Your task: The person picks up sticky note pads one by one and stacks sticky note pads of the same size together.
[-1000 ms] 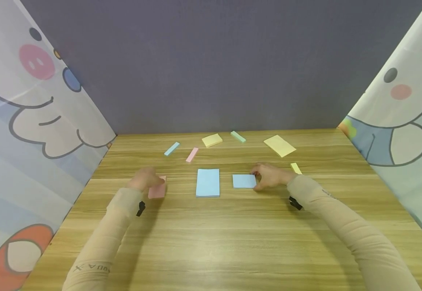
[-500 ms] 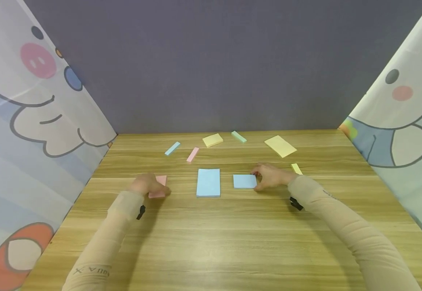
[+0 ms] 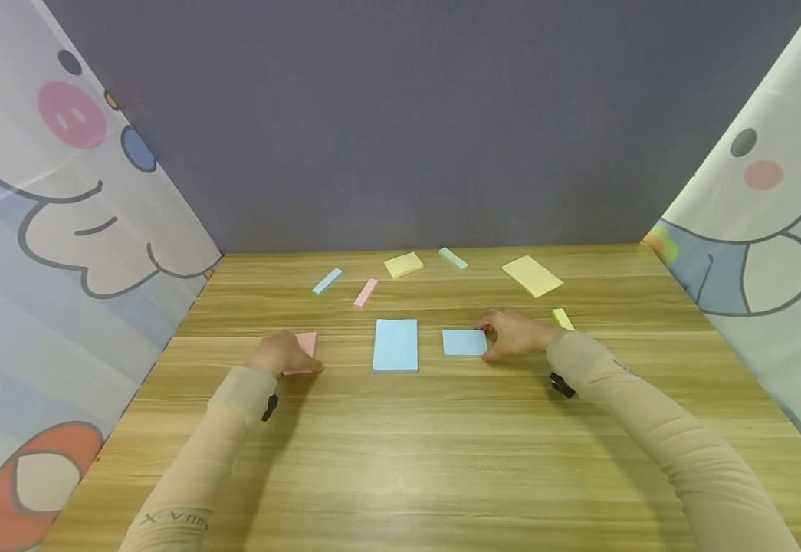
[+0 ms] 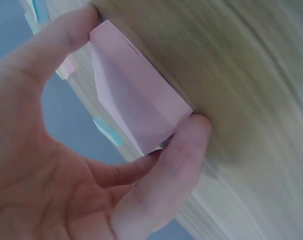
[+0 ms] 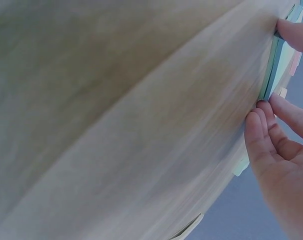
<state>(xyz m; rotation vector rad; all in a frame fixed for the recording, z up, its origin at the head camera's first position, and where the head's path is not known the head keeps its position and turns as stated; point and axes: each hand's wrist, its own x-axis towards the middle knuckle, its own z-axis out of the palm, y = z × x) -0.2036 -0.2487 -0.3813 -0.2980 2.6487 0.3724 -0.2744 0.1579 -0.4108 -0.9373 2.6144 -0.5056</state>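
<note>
My left hand spans a pink sticky note pad at the left of the table, thumb on the near edge. In the left wrist view the thumb and curled fingers pinch the pink pad at opposite ends. My right hand grips the right end of a small blue sticky note pad, which lies flat. Its thumb and fingers press opposite edges of the pad in the right wrist view. Between the hands lies a larger blue sticky note pad.
Along the back lie a thin blue strip pad, a pink strip, a small yellow pad, a green strip and a larger yellow pad. A yellow strip sits by the right wrist. A grey panel stands behind.
My left hand has shifted slightly; its thumb has moved from over the pink pad down to the near edge, and it now pinches the pad. The right hand keeps its grip in place.
</note>
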